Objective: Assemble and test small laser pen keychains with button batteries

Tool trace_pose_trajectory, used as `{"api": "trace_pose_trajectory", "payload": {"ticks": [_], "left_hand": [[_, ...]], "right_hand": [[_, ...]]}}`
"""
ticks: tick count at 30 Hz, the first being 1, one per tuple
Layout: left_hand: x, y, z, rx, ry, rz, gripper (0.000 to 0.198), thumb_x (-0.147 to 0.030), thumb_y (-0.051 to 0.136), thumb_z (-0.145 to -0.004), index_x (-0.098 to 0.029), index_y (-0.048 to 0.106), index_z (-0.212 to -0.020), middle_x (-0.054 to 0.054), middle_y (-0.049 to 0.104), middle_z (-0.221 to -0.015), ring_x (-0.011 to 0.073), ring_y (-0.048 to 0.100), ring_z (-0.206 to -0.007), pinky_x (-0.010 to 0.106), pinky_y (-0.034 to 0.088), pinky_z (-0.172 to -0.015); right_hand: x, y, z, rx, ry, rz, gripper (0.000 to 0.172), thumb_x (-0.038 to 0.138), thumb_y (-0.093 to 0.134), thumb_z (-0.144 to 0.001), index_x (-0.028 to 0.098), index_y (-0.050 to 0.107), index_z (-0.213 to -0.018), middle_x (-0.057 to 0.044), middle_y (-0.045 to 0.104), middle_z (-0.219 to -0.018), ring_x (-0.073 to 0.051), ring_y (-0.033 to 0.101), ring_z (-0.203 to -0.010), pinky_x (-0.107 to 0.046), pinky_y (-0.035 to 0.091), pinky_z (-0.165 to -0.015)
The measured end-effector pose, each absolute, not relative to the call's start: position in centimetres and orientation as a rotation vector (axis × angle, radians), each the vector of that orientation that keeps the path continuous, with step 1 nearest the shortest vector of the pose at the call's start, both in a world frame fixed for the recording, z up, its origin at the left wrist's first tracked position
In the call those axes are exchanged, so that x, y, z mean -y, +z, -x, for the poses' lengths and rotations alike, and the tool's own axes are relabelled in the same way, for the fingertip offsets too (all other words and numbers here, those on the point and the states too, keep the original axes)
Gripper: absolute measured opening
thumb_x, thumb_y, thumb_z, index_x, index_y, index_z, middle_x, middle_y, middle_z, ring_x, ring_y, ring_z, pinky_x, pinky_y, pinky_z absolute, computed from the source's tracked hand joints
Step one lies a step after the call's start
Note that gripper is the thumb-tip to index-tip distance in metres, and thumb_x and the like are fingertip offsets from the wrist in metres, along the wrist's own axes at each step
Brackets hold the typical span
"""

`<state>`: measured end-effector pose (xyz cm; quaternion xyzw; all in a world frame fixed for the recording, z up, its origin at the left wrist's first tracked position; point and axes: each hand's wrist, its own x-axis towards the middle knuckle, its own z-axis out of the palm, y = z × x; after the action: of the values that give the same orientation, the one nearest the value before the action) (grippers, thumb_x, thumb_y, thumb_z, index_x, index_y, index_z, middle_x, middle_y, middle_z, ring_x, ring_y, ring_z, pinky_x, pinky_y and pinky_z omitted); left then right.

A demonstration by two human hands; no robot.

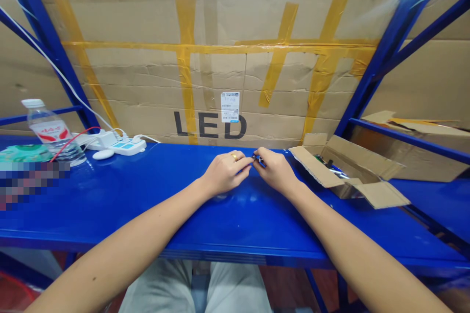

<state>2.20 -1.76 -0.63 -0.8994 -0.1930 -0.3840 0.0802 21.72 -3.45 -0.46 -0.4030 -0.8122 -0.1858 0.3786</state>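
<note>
My left hand (pixel 228 171) and my right hand (pixel 274 168) meet above the blue table (pixel 205 215), near its back edge. Between their fingertips is a small dark piece (pixel 259 159) with a shiny part; it is too small and too covered to name. The right fingers are pinched around this piece. My left thumb and fingertips are closed against its left side, and a gold ring (pixel 234 157) sits on one left finger.
An open cardboard box (pixel 352 166) with small parts inside stands at the right. At the left are a water bottle (pixel 55 132) and a white power strip (pixel 125 145) with cables. A taped cardboard sheet (pixel 154 88) stands behind, between blue posts.
</note>
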Motion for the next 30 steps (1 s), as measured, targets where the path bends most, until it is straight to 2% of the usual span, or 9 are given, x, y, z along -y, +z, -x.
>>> {"api": "trace_pose_trajectory", "payload": {"ticks": [6,12,22,30], "left_hand": [[2.20,-0.32,-2.45,0.661,-1.296,2.692,0.015,-0.027,0.049,-0.093,-0.017,0.060,-0.091,0.008,0.066,-0.086,0.0200,0.064,-0.081,0.031,0.046,-0.074],[2.02,-0.38,-2.59,0.628,-1.281,2.629,0.011,-0.026,0.049,-0.095,-0.018,0.056,-0.093,0.006,0.068,-0.088,0.0175,0.065,-0.083,0.028,0.048,-0.072],[1.80,-0.61,-2.41,0.473,-1.180,2.461,0.021,-0.022,0.041,-0.098,-0.017,0.061,-0.098,0.008,0.069,-0.094,0.0166,0.066,-0.089,0.027,0.053,-0.075],[1.70,-0.67,-2.43,0.429,-1.248,2.483,0.014,-0.021,0.044,-0.097,-0.016,0.057,-0.095,0.007,0.068,-0.091,0.0173,0.065,-0.089,0.029,0.053,-0.077]], "right_hand": [[3.46,-0.44,-21.72,2.147,-0.737,0.917,0.018,0.012,0.041,-0.091,0.020,0.049,-0.077,-0.005,0.058,-0.069,-0.017,0.051,-0.061,-0.028,0.031,-0.056],[3.58,-0.46,-21.55,2.150,-0.772,0.870,0.020,0.013,0.043,-0.092,0.020,0.045,-0.073,-0.003,0.054,-0.066,-0.015,0.048,-0.059,-0.027,0.030,-0.054],[3.37,-0.68,-21.31,2.077,-0.628,0.837,0.017,0.010,0.047,-0.087,0.021,0.042,-0.075,-0.001,0.056,-0.066,-0.015,0.051,-0.059,-0.026,0.036,-0.056],[3.41,-0.61,-21.40,2.060,-0.615,0.866,0.013,0.013,0.049,-0.087,0.021,0.045,-0.078,-0.003,0.058,-0.067,-0.015,0.052,-0.059,-0.026,0.037,-0.056]]}}
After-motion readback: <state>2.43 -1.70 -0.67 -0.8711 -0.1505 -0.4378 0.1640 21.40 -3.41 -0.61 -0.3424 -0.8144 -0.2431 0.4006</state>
